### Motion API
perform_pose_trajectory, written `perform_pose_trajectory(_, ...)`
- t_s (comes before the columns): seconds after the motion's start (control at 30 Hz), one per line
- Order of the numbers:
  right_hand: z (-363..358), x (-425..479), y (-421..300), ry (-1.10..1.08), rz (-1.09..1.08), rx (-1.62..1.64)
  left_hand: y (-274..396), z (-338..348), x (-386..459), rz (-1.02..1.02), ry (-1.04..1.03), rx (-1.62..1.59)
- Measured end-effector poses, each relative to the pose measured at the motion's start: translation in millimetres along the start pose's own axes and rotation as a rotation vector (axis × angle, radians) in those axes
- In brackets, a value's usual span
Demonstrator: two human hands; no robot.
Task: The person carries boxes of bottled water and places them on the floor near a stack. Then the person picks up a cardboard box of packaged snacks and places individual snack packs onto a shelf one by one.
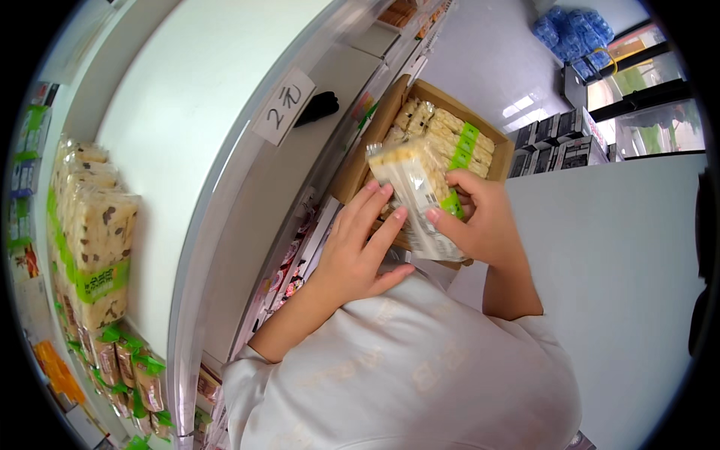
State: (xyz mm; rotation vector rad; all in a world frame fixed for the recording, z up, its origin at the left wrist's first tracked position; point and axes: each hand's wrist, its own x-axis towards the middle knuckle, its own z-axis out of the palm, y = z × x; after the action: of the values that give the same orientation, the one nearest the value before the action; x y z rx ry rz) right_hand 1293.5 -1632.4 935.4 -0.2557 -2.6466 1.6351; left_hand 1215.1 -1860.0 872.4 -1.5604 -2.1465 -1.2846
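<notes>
My right hand [485, 216] grips a clear-wrapped packet of pale puffed snack bars [413, 191] by its right edge, thumb on the near face. The packet is tilted and has a bright green label band, partly hidden by my fingers. My left hand [360, 247] lies along the packet's left side, fingers spread and fingertips at its edge; whether they press on it is hard to see. Beneath and beyond the packet, an open cardboard box [504, 160] contains several similar packets [450, 126] with green bands.
A white shelf [185, 84] runs along my left, bearing a handwritten tag [284, 107]. On it stand snack packets with dark specks [104, 242] and green-topped bags [132, 365]. A black object [318, 108] lies one shelf lower. Dark cartons [557, 143] and blue-tinted bottles [574, 34] are stacked near the glass door.
</notes>
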Motion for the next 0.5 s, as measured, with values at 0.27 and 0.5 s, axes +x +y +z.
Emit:
perform_pose_trajectory(0.27, 57, 3, -16, -0.065, -0.202, 0.401, -14, -4, -20, -0.096, 0.424, -0.196)
perform_pose_trajectory(0.5, 49, 36, -10, 0.299, -0.467, 0.000, 3, -17, -59, -0.573, 0.678, -0.704)
